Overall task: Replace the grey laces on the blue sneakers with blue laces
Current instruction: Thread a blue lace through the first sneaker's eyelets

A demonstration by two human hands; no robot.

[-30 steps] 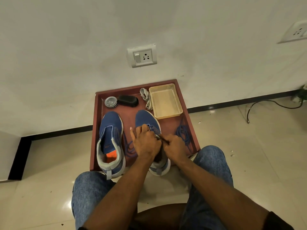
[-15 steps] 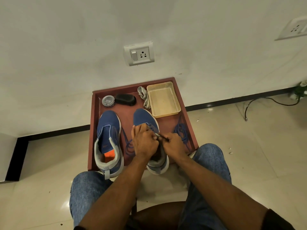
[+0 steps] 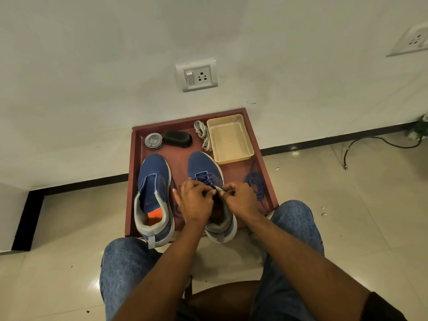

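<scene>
Two blue sneakers stand toes-away on a dark red tray [image 3: 136,158]. The left sneaker [image 3: 152,181] has no lace and shows an orange insole. The right sneaker [image 3: 203,167] carries blue lace [image 3: 205,178] through its front eyelets. My left hand [image 3: 194,200] and my right hand [image 3: 240,198] meet over this shoe's tongue, both pinching the lace end between fingertips. A loose blue lace [image 3: 256,184] lies on the tray right of the shoe. The bundled grey laces [image 3: 203,135] rest at the tray's back.
A beige plastic tray [image 3: 245,149] sits at the back right, with a round tin [image 3: 153,140] and a black brush [image 3: 178,138] at the back left. The wall with a socket [image 3: 196,75] rises just behind. A black cable [image 3: 370,142] lies on the floor, right.
My hands have drawn closer together over the right sneaker; the left hand's fingers now meet the right hand's at the lace end. The view shifted slightly.
</scene>
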